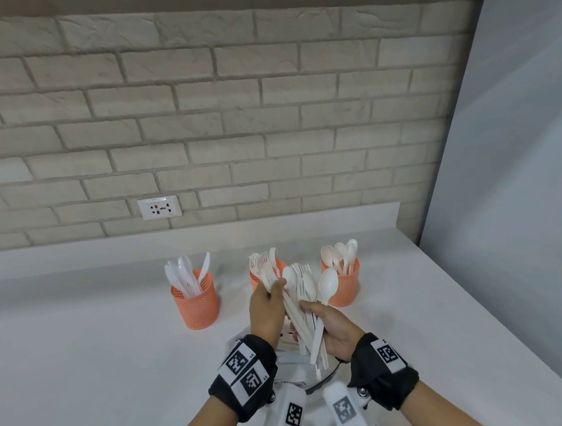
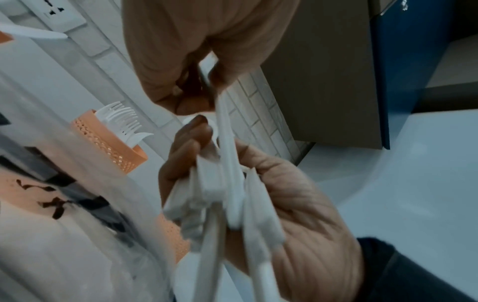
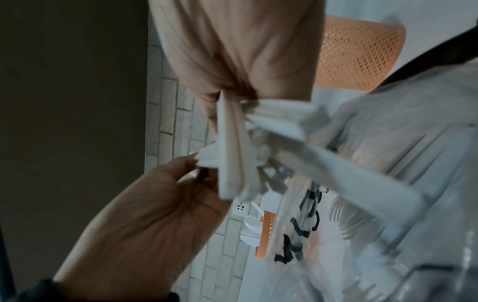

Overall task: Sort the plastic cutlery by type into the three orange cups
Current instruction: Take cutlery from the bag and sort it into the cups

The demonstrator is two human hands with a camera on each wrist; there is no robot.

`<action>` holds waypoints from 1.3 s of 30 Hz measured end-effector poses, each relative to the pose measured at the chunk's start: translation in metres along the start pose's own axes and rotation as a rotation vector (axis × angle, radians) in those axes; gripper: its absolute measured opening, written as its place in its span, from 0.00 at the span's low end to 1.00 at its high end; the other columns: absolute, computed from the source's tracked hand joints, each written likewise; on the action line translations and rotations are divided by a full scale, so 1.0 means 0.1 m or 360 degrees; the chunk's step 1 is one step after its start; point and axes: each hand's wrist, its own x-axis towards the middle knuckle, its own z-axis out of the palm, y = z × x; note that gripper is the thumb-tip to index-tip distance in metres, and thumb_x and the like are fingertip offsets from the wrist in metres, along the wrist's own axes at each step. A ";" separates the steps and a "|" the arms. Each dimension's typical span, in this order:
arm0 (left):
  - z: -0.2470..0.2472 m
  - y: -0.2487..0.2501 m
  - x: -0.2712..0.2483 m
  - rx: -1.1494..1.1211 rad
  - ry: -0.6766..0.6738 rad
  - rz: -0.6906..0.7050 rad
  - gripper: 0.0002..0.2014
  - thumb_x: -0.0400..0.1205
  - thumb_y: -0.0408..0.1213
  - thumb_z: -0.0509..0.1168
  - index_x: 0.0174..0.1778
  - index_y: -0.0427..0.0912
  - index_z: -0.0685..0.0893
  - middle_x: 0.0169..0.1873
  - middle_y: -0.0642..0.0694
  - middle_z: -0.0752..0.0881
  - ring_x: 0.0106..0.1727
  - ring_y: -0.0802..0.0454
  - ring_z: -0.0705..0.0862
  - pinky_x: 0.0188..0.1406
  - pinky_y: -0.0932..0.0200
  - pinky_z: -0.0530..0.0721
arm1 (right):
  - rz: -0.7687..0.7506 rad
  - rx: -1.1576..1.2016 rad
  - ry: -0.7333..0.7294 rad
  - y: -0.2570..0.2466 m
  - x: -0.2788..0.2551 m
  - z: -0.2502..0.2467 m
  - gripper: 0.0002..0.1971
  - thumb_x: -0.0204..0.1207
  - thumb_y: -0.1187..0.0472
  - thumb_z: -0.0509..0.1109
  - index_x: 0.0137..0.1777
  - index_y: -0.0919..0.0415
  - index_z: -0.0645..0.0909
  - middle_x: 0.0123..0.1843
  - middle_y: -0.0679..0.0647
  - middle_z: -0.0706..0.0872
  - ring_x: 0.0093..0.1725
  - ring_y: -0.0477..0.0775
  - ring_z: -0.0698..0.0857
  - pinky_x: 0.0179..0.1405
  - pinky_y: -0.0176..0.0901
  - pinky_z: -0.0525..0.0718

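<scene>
Ideally, one spoon is teased free by its handle while the rest of the fanned bundle of white plastic cutlery [image 1: 305, 304] stays clamped. The right hand [image 1: 334, 332] curls round the handles; the left hand [image 1: 267, 308] pinches several pieces (forks, apparently) before the three orange mesh cups [image 1: 196, 300].

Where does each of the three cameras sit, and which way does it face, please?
Head: worn high, facing forward and down at the counter, brick wall and three orange cups; both hands and wristbands show.
Left wrist: looks along the left hand towards the right hand and its grip on the cutlery bundle.
Right wrist: looks along the right hand towards the left.
All three share the bundle and both hands.
</scene>
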 end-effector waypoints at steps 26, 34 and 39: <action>-0.04 0.08 -0.05 0.0623 -0.0069 0.0406 0.06 0.83 0.36 0.60 0.41 0.39 0.75 0.29 0.49 0.78 0.35 0.46 0.79 0.32 0.57 0.73 | 0.0021 0.0012 -0.0152 0.01 -0.12 -0.01 0.09 0.82 0.64 0.57 0.50 0.66 0.78 0.34 0.55 0.84 0.30 0.49 0.81 0.32 0.37 0.82; -0.01 0.02 -0.08 0.0079 0.0037 0.0093 0.08 0.78 0.34 0.67 0.52 0.36 0.82 0.34 0.45 0.86 0.36 0.46 0.84 0.38 0.55 0.82 | -0.0154 -0.0110 -0.0067 0.02 -0.08 0.05 0.09 0.82 0.62 0.60 0.49 0.66 0.80 0.35 0.54 0.81 0.28 0.47 0.80 0.28 0.36 0.80; -0.01 -0.05 -0.13 -0.0086 -0.0112 -0.0153 0.04 0.79 0.33 0.66 0.47 0.39 0.85 0.31 0.45 0.84 0.29 0.52 0.80 0.26 0.62 0.75 | -0.0148 -0.0136 -0.0060 0.03 -0.09 0.07 0.09 0.82 0.61 0.61 0.49 0.65 0.82 0.34 0.54 0.84 0.29 0.47 0.81 0.29 0.35 0.81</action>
